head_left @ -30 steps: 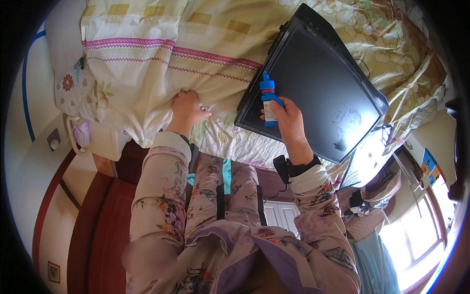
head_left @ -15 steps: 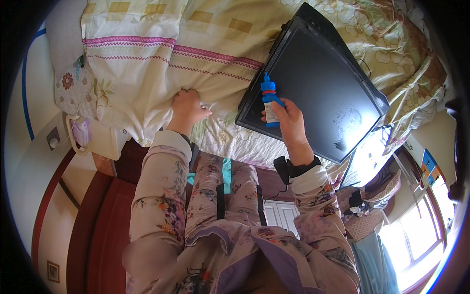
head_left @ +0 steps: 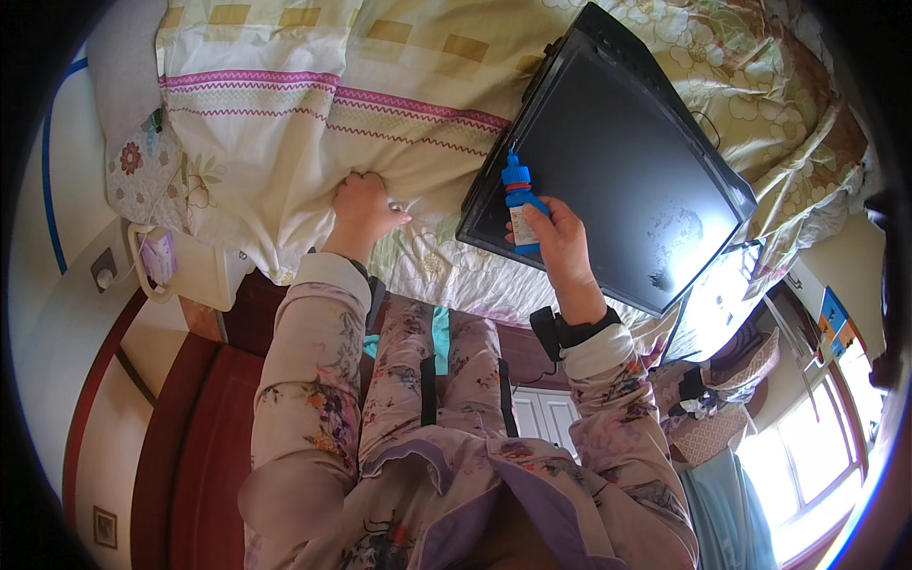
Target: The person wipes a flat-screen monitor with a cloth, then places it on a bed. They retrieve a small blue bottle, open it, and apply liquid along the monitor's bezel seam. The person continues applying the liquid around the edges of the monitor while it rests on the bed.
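My right hand [head_left: 559, 239] is closed round a small blue squeeze bottle [head_left: 522, 213] with a pale label, a red neck ring and a pointed blue nozzle. The bottle is upright in the picture, over the near left corner of a black flat-screen monitor [head_left: 608, 157]. That monitor lies face up on the bed, and a dull, smudged patch [head_left: 676, 237] shows on its glass. To the left, my left hand [head_left: 363, 211] rests on the bedspread [head_left: 275, 142] with its fingers curled. A small whitish spot shows between thumb and forefinger; what it is cannot be made out.
A bright, glossy panel [head_left: 712, 299] stands by the monitor's near right edge. At the left are a cream bedside stand [head_left: 223, 280] with a purple packet [head_left: 159, 256] and a wall socket [head_left: 104, 271]. A thin dark cable [head_left: 708, 123] runs beside the monitor.
My right hand has shifted the blue bottle slightly left and toward me. My left hand stays in place on the bedspread.
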A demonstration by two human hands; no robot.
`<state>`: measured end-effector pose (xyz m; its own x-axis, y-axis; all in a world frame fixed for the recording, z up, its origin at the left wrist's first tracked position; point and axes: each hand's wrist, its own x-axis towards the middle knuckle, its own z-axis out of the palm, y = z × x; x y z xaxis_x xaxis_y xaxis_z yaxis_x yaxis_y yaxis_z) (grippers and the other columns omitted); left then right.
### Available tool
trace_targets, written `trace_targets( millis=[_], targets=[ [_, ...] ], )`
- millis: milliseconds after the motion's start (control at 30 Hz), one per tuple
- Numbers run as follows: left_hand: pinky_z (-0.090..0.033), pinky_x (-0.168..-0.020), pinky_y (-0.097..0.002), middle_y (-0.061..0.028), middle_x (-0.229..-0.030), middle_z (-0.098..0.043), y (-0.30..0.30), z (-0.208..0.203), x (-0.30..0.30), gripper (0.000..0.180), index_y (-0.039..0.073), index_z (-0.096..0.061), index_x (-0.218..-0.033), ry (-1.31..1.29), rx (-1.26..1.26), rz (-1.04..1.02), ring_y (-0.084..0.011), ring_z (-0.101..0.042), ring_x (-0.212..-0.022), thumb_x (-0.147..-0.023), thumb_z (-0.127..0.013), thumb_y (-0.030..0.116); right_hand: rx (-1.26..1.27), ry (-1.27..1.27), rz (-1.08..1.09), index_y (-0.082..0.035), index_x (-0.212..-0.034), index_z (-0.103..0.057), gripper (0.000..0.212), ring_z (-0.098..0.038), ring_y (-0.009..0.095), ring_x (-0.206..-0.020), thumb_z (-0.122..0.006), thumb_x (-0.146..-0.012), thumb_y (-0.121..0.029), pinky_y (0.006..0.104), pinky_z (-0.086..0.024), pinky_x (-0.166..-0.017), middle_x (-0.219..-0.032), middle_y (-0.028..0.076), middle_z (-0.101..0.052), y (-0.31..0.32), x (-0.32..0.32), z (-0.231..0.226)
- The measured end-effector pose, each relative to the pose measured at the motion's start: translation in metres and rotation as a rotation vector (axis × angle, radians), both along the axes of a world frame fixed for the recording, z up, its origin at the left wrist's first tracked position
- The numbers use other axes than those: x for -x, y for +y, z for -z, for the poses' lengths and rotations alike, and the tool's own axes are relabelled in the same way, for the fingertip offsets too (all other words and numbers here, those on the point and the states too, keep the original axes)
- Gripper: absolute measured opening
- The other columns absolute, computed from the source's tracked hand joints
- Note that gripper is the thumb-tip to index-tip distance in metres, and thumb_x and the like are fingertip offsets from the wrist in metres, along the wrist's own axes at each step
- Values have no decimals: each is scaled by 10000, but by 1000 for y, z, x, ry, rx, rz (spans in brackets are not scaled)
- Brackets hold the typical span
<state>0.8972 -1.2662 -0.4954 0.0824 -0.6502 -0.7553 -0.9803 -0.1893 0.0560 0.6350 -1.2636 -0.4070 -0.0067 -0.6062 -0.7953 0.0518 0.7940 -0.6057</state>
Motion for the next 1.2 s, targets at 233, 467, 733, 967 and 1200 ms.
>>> trace_targets(
  millis=[233, 467, 733, 967, 1200],
  targets=[
    [-479, -849, -436, -191, -1092, -538, 0, -1, 0, 749, 26, -554, -1084, 3, 5, -3, -352, -550, -1030, -533, -822, 457, -5, 39, -82, 61, -1043, -525, 281, -657, 197, -720, -577, -898, -175, 287, -541, -654, -871, 135, -637, 8, 1, 6],
    [-474, -855, -441, -197, -1093, -535, 1, -1, 0, 735, 21, -558, -1073, 24, 28, -14, -362, -546, -1027, -535, -821, 446, 14, 55, -75, 65, -1040, -562, 280, -648, 153, -710, -600, -874, -157, 268, -524, -631, -847, 106, -647, 16, 1, 7],
    [-484, -837, -442, -205, -1088, -539, 1, -2, 0, 715, 22, -566, -1061, 23, 36, 2, -361, -554, -1018, -540, -820, 441, 49, 154, -167, 53, -1008, -592, 284, -636, 141, -713, -620, -853, -182, 273, -510, -639, -808, 107, -648, 30, 1, 13],
    [-479, -846, -441, -204, -1088, -539, 0, -3, 0, 718, 17, -565, -1062, 18, 18, -5, -360, -549, -1028, -544, -820, 444, 60, 176, -179, 48, -999, -600, 293, -616, 124, -709, -631, -841, -197, 269, -501, -638, -797, 103, -646, 42, 0, 15],
    [-478, -846, -442, -203, -1091, -537, 1, -2, 0, 725, 14, -562, -1064, 14, 31, 5, -359, -549, -1027, -543, -819, 448, 51, 187, -225, 47, -1001, -601, 297, -611, 121, -705, -634, -842, -202, 268, -499, -633, -792, 99, -644, 51, -4, 13]
  ],
)
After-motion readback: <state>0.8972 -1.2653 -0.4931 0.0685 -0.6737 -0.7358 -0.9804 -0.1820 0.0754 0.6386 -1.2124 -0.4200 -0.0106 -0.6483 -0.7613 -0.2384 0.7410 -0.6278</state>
